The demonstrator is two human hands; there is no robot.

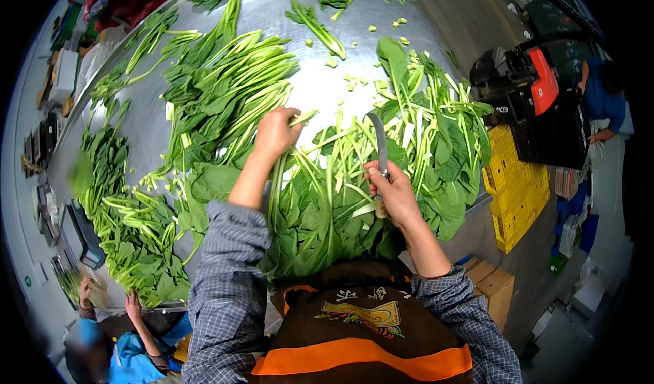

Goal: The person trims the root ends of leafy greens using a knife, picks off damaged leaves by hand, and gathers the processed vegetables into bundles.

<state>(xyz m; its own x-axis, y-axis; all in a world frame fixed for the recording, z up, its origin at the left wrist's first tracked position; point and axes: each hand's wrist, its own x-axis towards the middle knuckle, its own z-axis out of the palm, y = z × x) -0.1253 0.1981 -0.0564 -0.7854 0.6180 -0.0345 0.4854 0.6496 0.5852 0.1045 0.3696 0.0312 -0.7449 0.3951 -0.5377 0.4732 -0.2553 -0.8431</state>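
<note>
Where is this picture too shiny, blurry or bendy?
Head view: white glare on the metal table, just beyond the left hand; head view: a blurry green patch by the table's left edge; head view: that edge curves.

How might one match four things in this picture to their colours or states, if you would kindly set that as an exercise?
Column one:
1. Knife
2. Pallet
3. Left hand
4. Machine

Column two:
A. Holding a green stem
B. Red and black
C. In the right hand
D. Yellow

Pairs: 1-C, 2-D, 3-A, 4-B
</note>
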